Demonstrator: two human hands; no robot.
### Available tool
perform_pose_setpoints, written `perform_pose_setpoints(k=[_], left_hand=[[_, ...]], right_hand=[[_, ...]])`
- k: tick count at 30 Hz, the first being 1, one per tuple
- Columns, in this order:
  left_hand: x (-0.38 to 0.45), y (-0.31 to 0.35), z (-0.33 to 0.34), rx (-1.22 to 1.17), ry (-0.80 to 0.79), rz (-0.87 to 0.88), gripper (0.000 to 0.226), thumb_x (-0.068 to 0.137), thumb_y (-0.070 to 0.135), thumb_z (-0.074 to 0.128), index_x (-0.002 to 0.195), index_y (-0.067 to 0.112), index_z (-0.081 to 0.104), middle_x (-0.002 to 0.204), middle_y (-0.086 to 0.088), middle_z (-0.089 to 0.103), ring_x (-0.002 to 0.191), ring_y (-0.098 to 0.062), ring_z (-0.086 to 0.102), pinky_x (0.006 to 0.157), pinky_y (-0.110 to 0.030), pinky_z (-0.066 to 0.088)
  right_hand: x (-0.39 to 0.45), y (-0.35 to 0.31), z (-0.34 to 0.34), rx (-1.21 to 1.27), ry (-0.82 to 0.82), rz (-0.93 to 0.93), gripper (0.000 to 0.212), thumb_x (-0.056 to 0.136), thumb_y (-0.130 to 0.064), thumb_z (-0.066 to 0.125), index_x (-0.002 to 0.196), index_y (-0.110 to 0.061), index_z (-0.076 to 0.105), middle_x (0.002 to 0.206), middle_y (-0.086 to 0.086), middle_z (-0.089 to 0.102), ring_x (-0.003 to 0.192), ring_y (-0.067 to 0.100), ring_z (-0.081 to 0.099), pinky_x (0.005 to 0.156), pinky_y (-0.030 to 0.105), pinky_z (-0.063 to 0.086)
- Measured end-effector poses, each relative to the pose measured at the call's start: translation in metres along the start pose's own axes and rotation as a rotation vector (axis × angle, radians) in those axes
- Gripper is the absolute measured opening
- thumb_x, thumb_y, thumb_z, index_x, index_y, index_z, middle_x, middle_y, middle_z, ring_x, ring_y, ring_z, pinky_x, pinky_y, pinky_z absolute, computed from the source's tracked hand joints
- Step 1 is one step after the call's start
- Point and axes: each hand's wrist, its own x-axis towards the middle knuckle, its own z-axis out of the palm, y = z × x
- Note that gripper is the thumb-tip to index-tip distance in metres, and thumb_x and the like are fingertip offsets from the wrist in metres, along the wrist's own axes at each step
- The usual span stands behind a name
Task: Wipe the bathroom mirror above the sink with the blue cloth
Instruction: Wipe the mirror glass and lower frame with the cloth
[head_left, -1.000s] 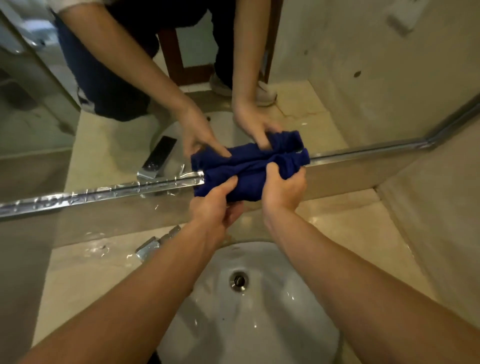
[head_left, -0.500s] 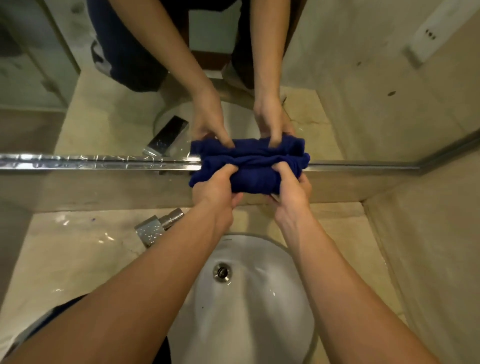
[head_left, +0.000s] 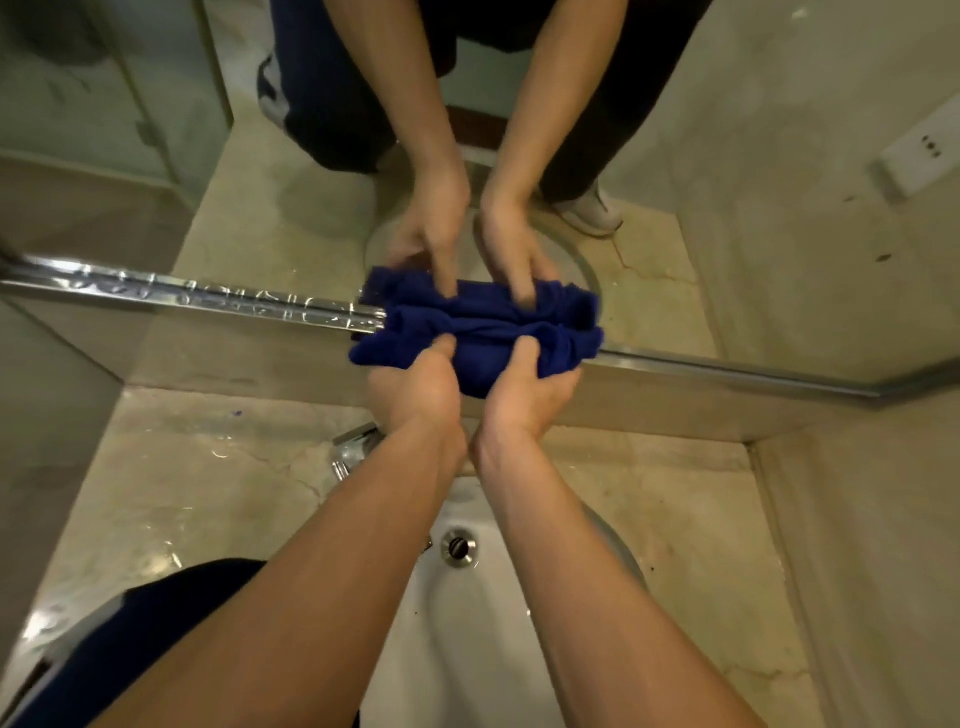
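Both bare hands hold a bunched, deep-blue cloth (head_left: 483, 358) against the lower edge of the frameless wall mirror (head_left: 727, 156), right where the glass meets its shiny chrome bottom strip (head_left: 218, 301); the cloth is gathered into a thick horizontal roll, its upper folds touching the glass so that it and its reflection read as one dark mass. The left hand (head_left: 415, 389) grips the left part of the roll, thumb laid on top and fingers curled underneath out of sight; the right hand (head_left: 524, 395) grips the right part in the same manner, thumb pressing into the fabric, the two hands just beside each other with the wrists nearly touching. The forearms reach forward over a white oval ceramic basin (head_left: 467, 649) with a round steel drain (head_left: 460, 548) set in a beige marble counter (head_left: 182, 493); a chrome tap (head_left: 353, 447) shows just left of the left wrist, partly hidden by the arm. A low beige backsplash (head_left: 234, 358) runs between the counter and the chrome strip; the mirror reflects the person's arms, dark trousers, a light shoe, and a pale wall socket plate (head_left: 919, 156) at the right.
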Motion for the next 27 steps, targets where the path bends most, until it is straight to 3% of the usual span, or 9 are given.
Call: perform_pose_setpoints(k=[2,4,8,11,13,17,21,25,27], left_hand=[[-0.005,-0.006,-0.001,-0.007,0.051,0.094,0.029,0.083,0.020,0.073,0.108,0.022,0.057,0.103,0.004,0.067,0.096,-0.017,0.067,0.089,-0.035,0.055],[-0.010,-0.012,0.004,-0.023,0.063,0.156,0.041,0.085,0.022,0.070,0.122,0.023,0.054,0.112,0.004,0.067,0.099,-0.014,0.067,0.093,-0.038,0.055],[-0.016,-0.026,0.019,-0.022,0.026,0.236,0.038,0.086,0.021,0.065,0.120,0.027,0.051,0.117,0.005,0.066,0.104,-0.013,0.066,0.097,-0.038,0.053],[-0.031,-0.043,0.036,0.049,-0.024,0.219,0.063,0.076,0.033,0.065,0.135,0.022,0.048,0.127,0.001,0.063,0.110,-0.017,0.065,0.100,-0.040,0.051],[-0.035,-0.055,0.045,0.049,-0.078,0.174,0.059,0.081,0.028,0.066,0.137,0.021,0.048,0.126,-0.001,0.065,0.109,-0.018,0.065,0.095,-0.039,0.055],[-0.049,-0.066,0.071,0.112,-0.343,-0.198,0.023,0.091,0.013,0.063,0.113,0.018,0.060,0.106,-0.006,0.069,0.088,-0.017,0.066,0.073,-0.026,0.056],[-0.059,-0.081,0.094,0.210,-0.421,-0.308,0.033,0.088,0.013,0.069,0.119,0.016,0.059,0.109,-0.008,0.068,0.086,-0.017,0.066,0.069,-0.025,0.058],[-0.058,-0.080,0.089,0.187,-0.407,-0.296,0.044,0.085,0.015,0.072,0.126,0.015,0.055,0.116,-0.009,0.068,0.090,-0.020,0.069,0.070,-0.026,0.061],[-0.053,-0.073,0.083,0.185,-0.396,-0.305,0.048,0.084,0.015,0.073,0.128,0.015,0.054,0.117,-0.010,0.067,0.092,-0.022,0.070,0.069,-0.026,0.061]], right_hand=[[-0.001,-0.001,-0.003,-0.021,-0.083,0.034,0.030,0.089,-0.012,0.062,0.112,-0.028,0.050,0.099,-0.005,0.061,0.093,0.017,0.062,0.081,0.028,0.049],[0.006,-0.006,-0.011,-0.058,-0.170,0.094,0.035,0.087,-0.014,0.063,0.120,-0.024,0.055,0.106,-0.002,0.065,0.098,0.019,0.064,0.087,0.033,0.052],[0.035,-0.013,-0.038,-0.053,-0.270,0.175,0.030,0.075,-0.016,0.072,0.105,-0.021,0.069,0.095,0.002,0.074,0.091,0.020,0.070,0.085,0.050,0.058],[0.065,-0.018,-0.056,-0.038,-0.240,0.202,0.023,0.071,-0.015,0.074,0.094,-0.018,0.070,0.088,0.001,0.074,0.085,0.020,0.070,0.080,0.051,0.059],[0.086,-0.023,-0.068,-0.065,-0.225,0.202,0.021,0.063,-0.017,0.076,0.084,-0.018,0.070,0.086,0.003,0.074,0.083,0.022,0.070,0.079,0.052,0.059],[0.129,-0.042,-0.101,-0.009,-0.103,0.216,0.018,0.059,-0.017,0.074,0.074,-0.016,0.064,0.077,0.005,0.069,0.073,0.022,0.064,0.069,0.040,0.054],[0.160,-0.063,-0.132,-0.018,-0.088,0.236,0.017,0.078,-0.004,0.067,0.078,-0.019,0.059,0.078,0.003,0.065,0.070,0.019,0.062,0.062,0.033,0.052],[0.148,-0.053,-0.116,-0.026,-0.024,0.165,0.020,0.071,-0.020,0.068,0.089,-0.027,0.062,0.093,0.002,0.071,0.087,0.022,0.068,0.085,0.048,0.058],[0.138,-0.045,-0.105,-0.040,0.004,0.103,0.038,0.066,-0.029,0.065,0.105,-0.027,0.063,0.098,-0.001,0.072,0.090,0.020,0.069,0.087,0.047,0.057]])
